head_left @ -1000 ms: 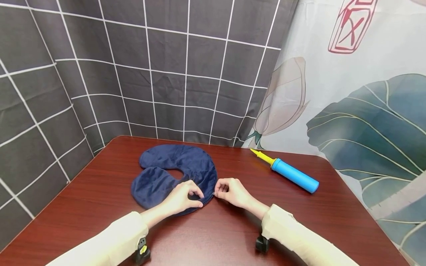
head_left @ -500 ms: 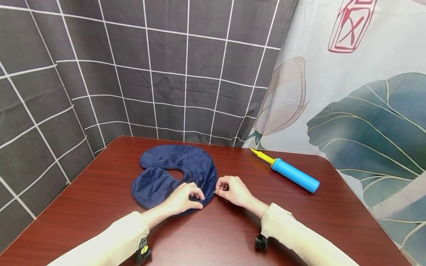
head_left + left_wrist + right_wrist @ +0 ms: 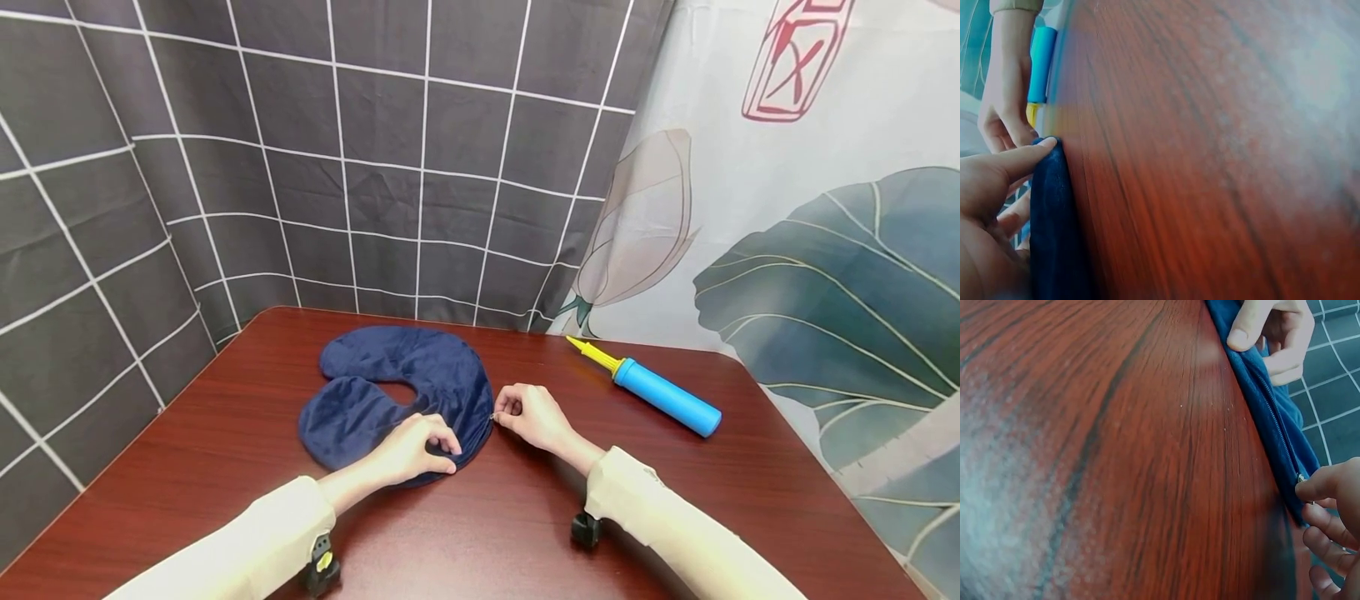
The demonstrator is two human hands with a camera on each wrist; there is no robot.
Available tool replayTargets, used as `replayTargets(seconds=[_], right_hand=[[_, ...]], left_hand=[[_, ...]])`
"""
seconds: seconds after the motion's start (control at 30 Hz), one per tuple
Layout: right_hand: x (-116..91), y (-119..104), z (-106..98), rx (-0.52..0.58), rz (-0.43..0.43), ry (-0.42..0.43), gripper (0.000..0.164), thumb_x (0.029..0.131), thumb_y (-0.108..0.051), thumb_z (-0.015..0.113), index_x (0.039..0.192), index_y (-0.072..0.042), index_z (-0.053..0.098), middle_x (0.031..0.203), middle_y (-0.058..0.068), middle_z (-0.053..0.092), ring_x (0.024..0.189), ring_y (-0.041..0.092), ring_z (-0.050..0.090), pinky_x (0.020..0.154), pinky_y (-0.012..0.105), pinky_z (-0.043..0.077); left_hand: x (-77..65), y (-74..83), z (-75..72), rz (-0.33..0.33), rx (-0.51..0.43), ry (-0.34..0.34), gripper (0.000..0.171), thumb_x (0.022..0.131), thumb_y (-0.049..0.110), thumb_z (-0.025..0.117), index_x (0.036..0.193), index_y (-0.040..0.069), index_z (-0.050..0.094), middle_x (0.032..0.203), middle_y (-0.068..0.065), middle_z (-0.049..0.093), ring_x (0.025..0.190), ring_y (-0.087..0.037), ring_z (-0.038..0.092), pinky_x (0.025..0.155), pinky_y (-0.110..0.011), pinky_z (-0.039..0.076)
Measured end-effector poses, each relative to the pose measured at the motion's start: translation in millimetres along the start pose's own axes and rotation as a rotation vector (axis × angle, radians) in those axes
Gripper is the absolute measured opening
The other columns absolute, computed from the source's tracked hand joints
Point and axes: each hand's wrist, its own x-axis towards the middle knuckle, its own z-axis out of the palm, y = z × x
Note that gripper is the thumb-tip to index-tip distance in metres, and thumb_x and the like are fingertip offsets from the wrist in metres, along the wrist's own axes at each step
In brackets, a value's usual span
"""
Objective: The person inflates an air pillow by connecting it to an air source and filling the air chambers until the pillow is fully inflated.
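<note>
A dark blue, flat U-shaped neck pillow (image 3: 450,362) lies on the table, its opening toward the left. On its near edge my left hand (image 3: 412,450) holds the fabric, thumb at the rim and fingers over the top. My right hand (image 3: 536,417) is at the pillow's right edge, where thumb and forefinger pinch a small metal zipper pull (image 3: 1300,479). A zipper (image 3: 1275,422) runs along the side seam between both hands in the right wrist view. Part of the pillow is hidden beneath the left hand.
A blue hand pump (image 3: 667,398) with a yellow nozzle lies at the right back of the reddish-brown table (image 3: 480,533). Behind the table hang a dark grid-patterned curtain (image 3: 382,200) and a pale printed cloth (image 3: 720,175).
My right hand has slid a little away from me along the pillow's right edge, with the zipper pull between its fingers. The left hand stays nearly in place.
</note>
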Motion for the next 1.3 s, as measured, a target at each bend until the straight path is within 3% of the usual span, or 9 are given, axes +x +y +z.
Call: replayTargets(seconds=[0.5,1.0,1.3], right_hand=[[3.2,9.9,-6.7,0.046,0.058,0.02,0.013,0.084,-0.011,0.075,0.076,-0.017,0.066,0.071,-0.002,0.062,0.065,0.009,0.054,0.063,0.02,0.046],[15.0,22.2,-11.5,0.01,0.122,0.061,0.011,0.085,-0.012,0.073,0.076,-0.017,0.068,0.071,-0.001,0.063,0.066,0.01,0.054,0.065,0.023,0.045],[18.3,28.7,-17.0,0.017,0.146,0.081,0.009,0.085,-0.012,0.073,0.078,-0.015,0.068,0.072,0.001,0.065,0.067,0.011,0.055,0.066,0.025,0.046]], left_hand=[[-10.8,-8.7,-6.4,0.078,-0.009,-0.084,0.014,0.074,0.024,0.083,0.085,0.021,0.075,0.082,0.007,0.066,0.083,-0.005,0.055,0.08,-0.021,0.042],[-14.1,-11.1,-10.3,0.148,-0.005,-0.123,0.014,0.074,0.027,0.083,0.085,0.023,0.076,0.081,0.009,0.065,0.082,0.0,0.053,0.081,-0.019,0.042],[-14.5,-19.0,-15.7,0.245,-0.054,-0.18,0.013,0.077,0.028,0.082,0.086,0.02,0.077,0.083,0.008,0.067,0.085,0.001,0.052,0.08,-0.017,0.043]])
